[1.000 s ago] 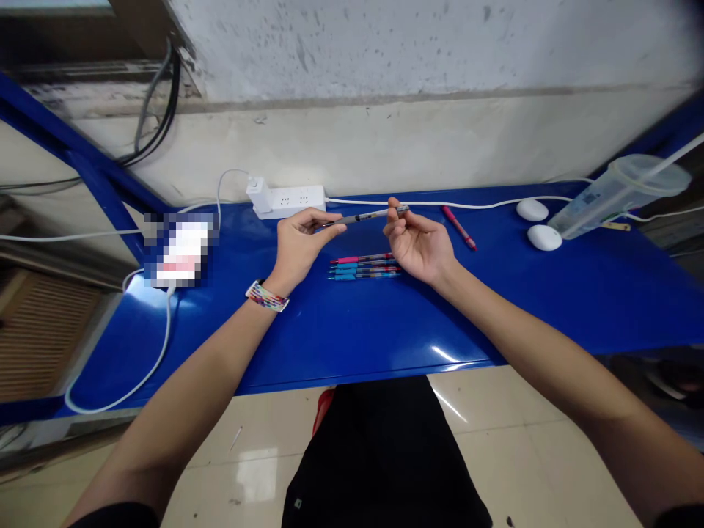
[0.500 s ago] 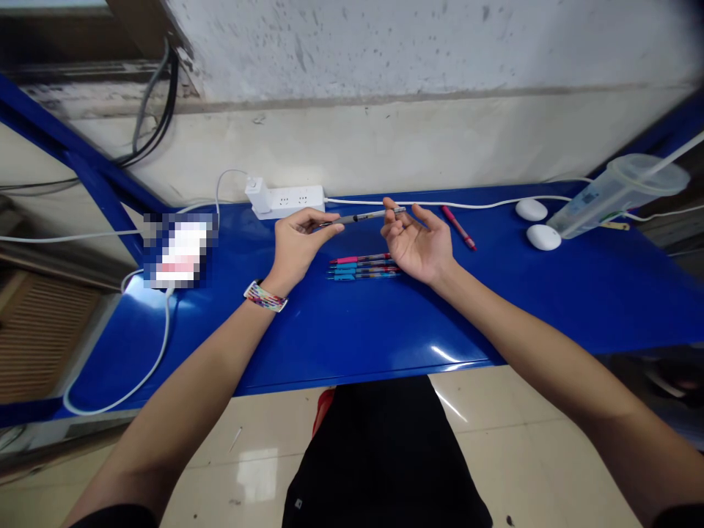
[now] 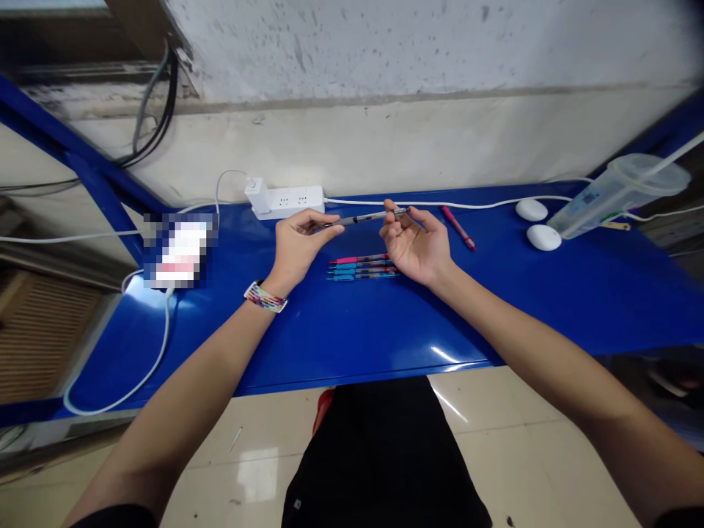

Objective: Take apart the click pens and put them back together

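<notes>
A slim pen (image 3: 363,218) with a dark grey grip and a clear barrel is held level above the blue tabletop (image 3: 352,334). My left hand (image 3: 300,242) pinches its grip end between thumb and fingers. At the other end, my right hand (image 3: 418,246) is palm up, with curled fingers and thumb around the pen's tail. Below the held pen lies a row of several pens (image 3: 357,268) with pink and blue grips, side by side; my right hand hides their right ends. Off to the right of that hand lies a single pink pen (image 3: 458,227), slanted.
A white power strip (image 3: 291,202) with a plugged-in charger stands by the wall, its cord running right. At left is a blurred-out device (image 3: 181,253) on a white cable. Two white rounded objects (image 3: 543,237) and a tilted clear plastic cup (image 3: 605,194) are at right.
The pen's tail end has shifted slightly right, and my right thumb has closed in towards it. My left hand and the pens on the table look the same.
</notes>
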{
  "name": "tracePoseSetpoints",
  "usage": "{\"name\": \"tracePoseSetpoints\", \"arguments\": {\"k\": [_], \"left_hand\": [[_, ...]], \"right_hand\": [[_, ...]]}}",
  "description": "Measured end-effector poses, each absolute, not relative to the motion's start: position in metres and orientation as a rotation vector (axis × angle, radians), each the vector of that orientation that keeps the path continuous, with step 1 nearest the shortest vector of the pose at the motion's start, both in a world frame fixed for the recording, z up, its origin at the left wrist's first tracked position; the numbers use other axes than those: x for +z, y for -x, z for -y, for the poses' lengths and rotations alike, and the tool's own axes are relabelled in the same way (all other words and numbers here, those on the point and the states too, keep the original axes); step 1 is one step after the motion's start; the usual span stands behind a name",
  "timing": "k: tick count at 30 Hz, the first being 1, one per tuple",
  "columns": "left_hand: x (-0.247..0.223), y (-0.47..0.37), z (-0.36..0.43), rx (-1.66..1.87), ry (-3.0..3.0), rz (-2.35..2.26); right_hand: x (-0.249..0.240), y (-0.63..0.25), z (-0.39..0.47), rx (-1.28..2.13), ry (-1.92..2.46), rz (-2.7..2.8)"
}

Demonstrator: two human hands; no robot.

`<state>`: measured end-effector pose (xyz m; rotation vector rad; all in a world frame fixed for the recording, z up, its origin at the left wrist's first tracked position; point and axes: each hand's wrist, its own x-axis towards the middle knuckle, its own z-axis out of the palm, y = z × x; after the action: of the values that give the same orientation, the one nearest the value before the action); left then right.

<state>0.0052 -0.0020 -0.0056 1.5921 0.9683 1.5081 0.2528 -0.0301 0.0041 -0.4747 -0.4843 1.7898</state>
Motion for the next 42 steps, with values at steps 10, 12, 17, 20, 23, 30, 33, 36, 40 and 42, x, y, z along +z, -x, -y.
{"name": "tracePoseSetpoints", "arguments": {"k": [10,12,17,20,23,30,33,36,40,42], "left_hand": [[-0.005,-0.006,0.003,1.481,-1.609,-0.984],[-0.005,-0.006,0.003,1.483,-1.6,-0.975],[-0.005,-0.006,0.003,1.457,-1.608,-1.005],[-0.005,-0.005,0.002,1.448,-1.617,-1.011],[-0.006,-0.006,0.002,1.456,-1.62,-1.009],[-0.006,-0.006,0.004,1.439,-1.628,-0.983],[-0.007,-0.006,0.003,1.442,-1.613,-0.995],[-0.009,-0.006,0.002,1.434,-1.603,-1.006],[-0.009,-0.006,0.002,1.442,-1.603,-0.988],[-0.009,-0.006,0.003,1.427,-1.616,-0.994]], "right_hand": [[-0.008,-0.256,0.027,1.822,0.367,0.54],[-0.007,-0.256,0.027,1.821,0.363,0.525],[-0.001,-0.251,0.028,1.8,0.448,0.402],[0.001,-0.25,0.031,1.786,0.467,0.432],[0.001,-0.251,0.032,1.773,0.46,0.478],[-0.004,-0.254,0.026,1.788,0.467,0.428],[-0.008,-0.255,0.026,1.791,0.43,0.484],[-0.01,-0.255,0.027,1.784,0.416,0.507],[-0.006,-0.254,0.027,1.765,0.465,0.416],[-0.005,-0.253,0.027,1.761,0.501,0.409]]}}
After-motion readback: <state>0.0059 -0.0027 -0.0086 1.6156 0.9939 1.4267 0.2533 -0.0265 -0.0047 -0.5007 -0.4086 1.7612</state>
